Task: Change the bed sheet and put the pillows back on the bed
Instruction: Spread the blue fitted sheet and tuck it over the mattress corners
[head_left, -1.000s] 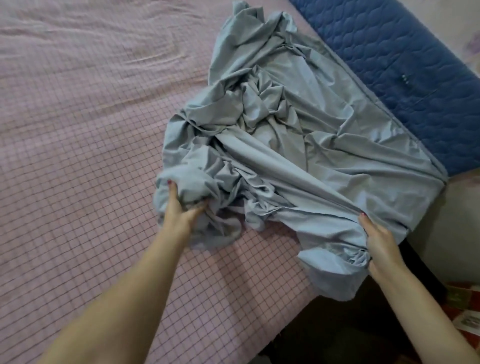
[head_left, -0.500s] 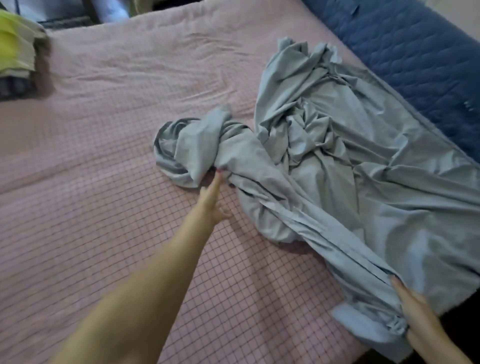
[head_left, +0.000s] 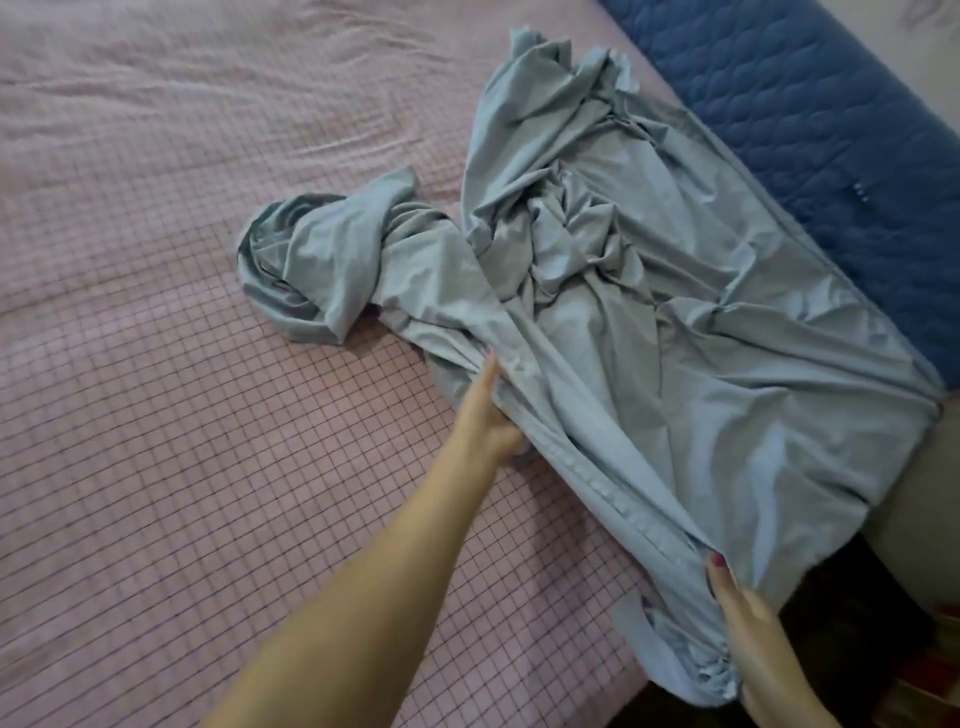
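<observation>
- One view only, from the head camera: a crumpled pale blue-grey cotton bed sheet lies heaped across the right half of a bed covered in pink checked fabric, one corner spilling over the bed's near right edge.
- Left hand grasps a gathered fold along the sheet's elasticated hem, mid-bed.
- Right hand pinches the bunched hem at the near right corner.
- Beyond the far right edge sits a dark blue quilted pad.
- Judged light, limp and easily tangled; best taken by the hem or corners.

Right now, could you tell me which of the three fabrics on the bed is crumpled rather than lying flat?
The light blue sheet, bunched in folds and held by both hands; the pink checked cover and quilted dark blue pad lie flat.
</observation>
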